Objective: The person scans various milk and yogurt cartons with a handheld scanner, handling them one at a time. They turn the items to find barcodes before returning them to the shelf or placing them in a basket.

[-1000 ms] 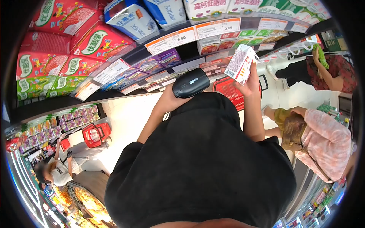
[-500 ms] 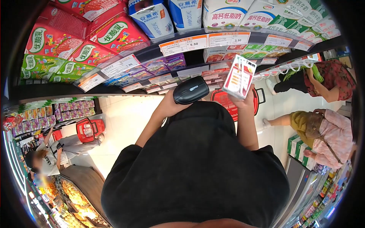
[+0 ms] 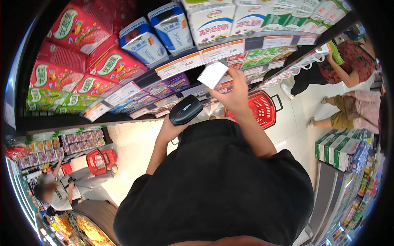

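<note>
The right hand, fingers closed on a small white carton, holds it up at twelve o'clock before the shelf price tags, while at its eight o'clock the left hand has its fingers wrapped around a black barcode scanner.

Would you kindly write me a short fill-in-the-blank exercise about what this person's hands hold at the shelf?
1. The left hand grips a ____ scanner.
2. The right hand holds up a carton whose visible face is ____.
3. The basket on the floor past the right hand is ____.
Missing words: black; white; red.
</note>
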Available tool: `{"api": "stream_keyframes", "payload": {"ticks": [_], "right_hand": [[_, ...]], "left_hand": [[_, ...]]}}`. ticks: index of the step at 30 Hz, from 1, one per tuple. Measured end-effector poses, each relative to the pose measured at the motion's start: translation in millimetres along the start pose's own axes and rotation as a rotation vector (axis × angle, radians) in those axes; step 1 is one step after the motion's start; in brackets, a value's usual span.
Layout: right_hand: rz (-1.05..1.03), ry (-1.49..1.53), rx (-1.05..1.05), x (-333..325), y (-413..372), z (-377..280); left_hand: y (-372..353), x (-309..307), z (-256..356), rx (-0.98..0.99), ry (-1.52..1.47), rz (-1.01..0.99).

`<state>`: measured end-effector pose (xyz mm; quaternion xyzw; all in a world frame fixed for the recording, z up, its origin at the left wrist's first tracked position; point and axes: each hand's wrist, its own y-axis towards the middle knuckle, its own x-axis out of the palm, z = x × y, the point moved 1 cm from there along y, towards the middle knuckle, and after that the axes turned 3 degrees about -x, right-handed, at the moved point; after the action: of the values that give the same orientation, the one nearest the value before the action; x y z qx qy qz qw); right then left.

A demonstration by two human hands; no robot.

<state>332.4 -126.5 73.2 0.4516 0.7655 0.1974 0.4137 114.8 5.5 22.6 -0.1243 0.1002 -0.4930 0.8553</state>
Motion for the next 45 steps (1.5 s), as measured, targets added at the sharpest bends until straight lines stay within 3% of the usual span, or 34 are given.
{"api": "stream_keyframes", "payload": {"ticks": [3, 6, 10, 15, 17, 19, 22, 24, 34, 40, 43, 45], "right_hand": [[0.037, -0.035, -0.032, 14.9, 10.7, -2.0], [0.135, -0.003, 0.018, 26.5, 14.1, -4.4], [0.112, 0.097, 0.080, 32.1, 9.4, -3.6], [-0.069, 0.121, -0.216, 26.6, 8.3, -2.2], [-0.014, 0.140, -0.262, 30.9, 6.8, -2.9], [0.039, 0.153, -0.308, 34.8, 4.5, -1.1], [0.158, 0.101, -0.270, 37.4, 4.7, 3.0], [0.139, 0.060, -0.140, 36.0, 5.5, 3.4], [0.044, -0.038, 0.060, 34.8, 16.6, -0.5], [0.224, -0.043, 0.197, 42.2, 27.8, 9.9], [0.334, -0.139, 0.065, 41.6, 32.9, 10.3], [0.358, -0.142, 0.191, 42.6, 31.9, 13.4]], "left_hand": [[-2.5, -0.8, -4.0, 0.068, 0.009, -0.004], [-7.9, -0.9, -3.3, -0.033, -0.035, -0.022], [-5.4, 3.2, -13.6, 0.055, -0.030, 0.012], [-3.2, 4.0, -10.5, 0.021, 0.039, -0.029], [-0.5, 4.9, -10.6, 0.130, 0.061, -0.018], [-0.8, 4.6, -2.2, 0.093, 0.076, -0.036], [1.7, 5.3, 6.0, 0.061, 0.098, -0.075], [2.7, 6.8, 7.4, 0.063, 0.106, -0.099], [3.8, 12.7, 9.2, 0.027, 0.148, -0.128], [4.1, 13.5, 5.3, 0.051, 0.151, -0.127], [3.4, 15.2, 4.4, 0.047, 0.151, -0.119], [2.7, 16.0, 4.2, 0.041, 0.155, -0.108]]}}
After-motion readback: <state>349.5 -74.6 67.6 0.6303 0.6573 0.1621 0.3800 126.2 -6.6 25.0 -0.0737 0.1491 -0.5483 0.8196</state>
